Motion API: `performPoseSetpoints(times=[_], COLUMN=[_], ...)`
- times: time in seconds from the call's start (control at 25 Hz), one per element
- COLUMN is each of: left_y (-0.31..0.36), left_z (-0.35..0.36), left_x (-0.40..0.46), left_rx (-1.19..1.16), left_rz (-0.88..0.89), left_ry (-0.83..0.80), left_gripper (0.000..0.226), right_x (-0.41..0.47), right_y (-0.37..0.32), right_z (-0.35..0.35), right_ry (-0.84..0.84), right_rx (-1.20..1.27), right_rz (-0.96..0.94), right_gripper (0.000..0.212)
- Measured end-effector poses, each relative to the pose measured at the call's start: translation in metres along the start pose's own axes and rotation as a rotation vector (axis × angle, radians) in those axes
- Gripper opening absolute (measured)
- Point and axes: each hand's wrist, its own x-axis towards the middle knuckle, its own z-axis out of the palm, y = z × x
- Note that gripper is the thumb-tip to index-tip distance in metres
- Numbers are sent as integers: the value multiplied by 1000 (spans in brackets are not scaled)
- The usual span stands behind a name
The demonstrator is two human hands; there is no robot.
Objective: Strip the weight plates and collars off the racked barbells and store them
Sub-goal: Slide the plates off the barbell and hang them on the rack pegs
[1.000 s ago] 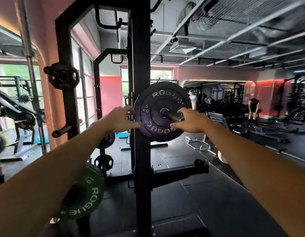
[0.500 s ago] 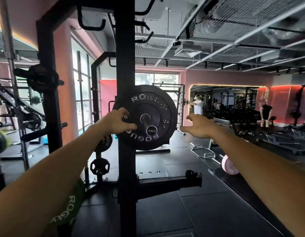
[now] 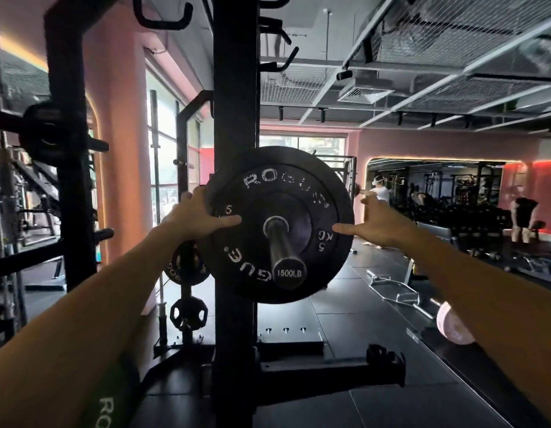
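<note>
- Black plate [image 3: 277, 223], lettered ROGUE and 5 KG in white, sits on a steel sleeve [image 3: 283, 248] whose end cap reads 1500LB; the sleeve pokes toward the camera through the plate's hole.
- Left hand [image 3: 195, 216] holds the plate's left edge: thumb lies flat across the face, fingers [image 3: 187, 197] curl round the rim.
- Right hand [image 3: 376, 223] is spread at the plate's right edge, thumb touching the face near the 5 KG mark, fingers straight and pointing away (whether they touch the rim, I cannot tell).
- Behind the plate stands a black upright [image 3: 235, 103] of the rack, with hooks near its top.
- Lower left of it, small plates [image 3: 186, 267] hang on pegs, one above another.
- A green plate [image 3: 113, 396] shows under the left forearm.
- A pink plate [image 3: 453, 325] lies on the dark floor [image 3: 345, 403] at right.
- Far off, two people [image 3: 522, 216] stand by a pink wall.
</note>
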Motion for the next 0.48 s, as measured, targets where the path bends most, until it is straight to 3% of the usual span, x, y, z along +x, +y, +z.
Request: performPoseSetpoints(times=[0.24,0.4,0.48], left_y=[-14,-34,-27], left_z=[40,62,64], left_x=[106,154,154], left_rx=[-31,-40,-103], left_rz=[-15,-14,-43], left_ry=[19,86,145], left_gripper=[143,129,118], right_x=[130,189,207], right_y=[12,22,25], right_z=[36,58,67], right_ry=[58,70,53], right_rx=[135,228,295], right_rz=[4,36,36], right_gripper=[146,158,147])
